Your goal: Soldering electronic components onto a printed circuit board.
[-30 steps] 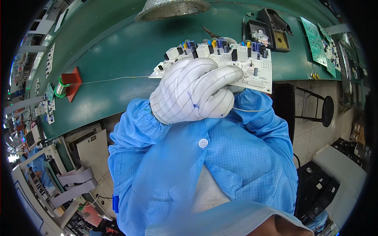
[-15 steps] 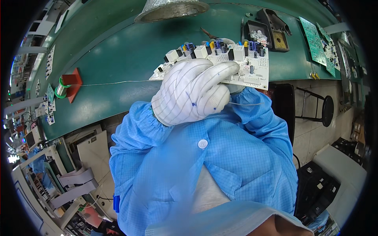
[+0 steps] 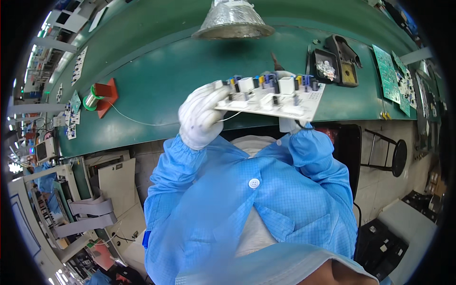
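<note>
The left hand (image 3: 202,118), in a white glove, grips the left edge of a white circuit board (image 3: 273,97) raised above the green tabletop (image 3: 166,71). A thin solder wire (image 3: 137,121) runs from a spool (image 3: 91,99) at far left toward that hand. The board already carries many components: white relays and blue and black capacitors. The right hand (image 3: 290,124), mostly hidden beneath the board, supports its underside; its grasp cannot be made out. At right sits a soldering iron stand (image 3: 344,61). Assembly looks well along, with soldering likely remaining.

An electronics assembly workshop: green bench (image 3: 156,61), solder spool (image 3: 91,99), circuit boards (image 3: 388,73).
</note>
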Tool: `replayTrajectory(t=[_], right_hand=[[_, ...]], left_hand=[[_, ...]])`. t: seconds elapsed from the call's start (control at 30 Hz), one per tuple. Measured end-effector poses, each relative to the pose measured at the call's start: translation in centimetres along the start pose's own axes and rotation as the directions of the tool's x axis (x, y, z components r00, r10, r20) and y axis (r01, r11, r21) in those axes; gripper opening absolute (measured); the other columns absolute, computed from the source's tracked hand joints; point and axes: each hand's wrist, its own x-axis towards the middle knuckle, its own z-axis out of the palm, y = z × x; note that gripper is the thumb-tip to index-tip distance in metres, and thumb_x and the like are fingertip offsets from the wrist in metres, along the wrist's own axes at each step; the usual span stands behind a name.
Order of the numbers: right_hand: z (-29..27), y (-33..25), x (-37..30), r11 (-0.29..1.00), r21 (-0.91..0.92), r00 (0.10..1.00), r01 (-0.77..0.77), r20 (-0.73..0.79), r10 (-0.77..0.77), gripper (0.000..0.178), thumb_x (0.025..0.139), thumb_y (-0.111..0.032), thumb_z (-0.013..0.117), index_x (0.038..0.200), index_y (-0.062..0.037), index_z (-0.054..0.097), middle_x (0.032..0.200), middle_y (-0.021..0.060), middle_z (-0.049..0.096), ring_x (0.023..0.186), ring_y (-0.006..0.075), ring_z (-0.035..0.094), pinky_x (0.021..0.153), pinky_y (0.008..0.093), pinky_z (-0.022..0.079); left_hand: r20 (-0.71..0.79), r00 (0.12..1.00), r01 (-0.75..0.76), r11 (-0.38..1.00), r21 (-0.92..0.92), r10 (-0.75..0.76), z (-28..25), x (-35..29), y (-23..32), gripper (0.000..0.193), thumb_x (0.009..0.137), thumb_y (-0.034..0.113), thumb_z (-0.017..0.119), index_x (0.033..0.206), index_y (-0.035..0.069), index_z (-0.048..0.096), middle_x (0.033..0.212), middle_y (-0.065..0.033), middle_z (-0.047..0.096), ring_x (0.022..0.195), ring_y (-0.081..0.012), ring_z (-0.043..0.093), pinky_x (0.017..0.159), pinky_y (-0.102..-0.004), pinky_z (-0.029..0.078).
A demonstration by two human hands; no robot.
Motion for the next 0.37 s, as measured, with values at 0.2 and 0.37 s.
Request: replayTrajectory(t=[0.2,0.37], right_hand=[[2.1,-8.4,-4.6,0.069,-0.937,0.834,0.341,0.268,-0.482,0.038,0.095,-0.007,0.072,0.132,-0.0048,0.064,0.111,0.0149,0.074,0.092,0.0189,0.073,0.081,0.0342,0.058],[3.3,-16.9,-4.5,-0.008,-0.958,0.596,0.285,0.184,-0.782,0.032,0.098,-0.005,0.065,0.130,-0.0030,0.065,0.115,0.0174,0.073,0.095,0.0214,0.073,0.083,0.0331,0.059]], left_hand=[[-0.442,0.850,0.378,0.915,0.137,-0.285,-8.0,-4.7,-4.5,0.030,0.085,0.008,0.081,0.106,-0.004,0.064,0.105,-0.0176,0.070,0.089,-0.0285,0.069,0.081,-0.0372,0.057],[-0.555,0.800,0.593,0.438,0.676,-0.227,-14.7,-1.9,-18.7,0.054,0.079,0.034,0.095,0.112,0.010,0.060,0.088,-0.0030,0.065,0.064,-0.0229,0.062,0.062,-0.0325,0.056]])
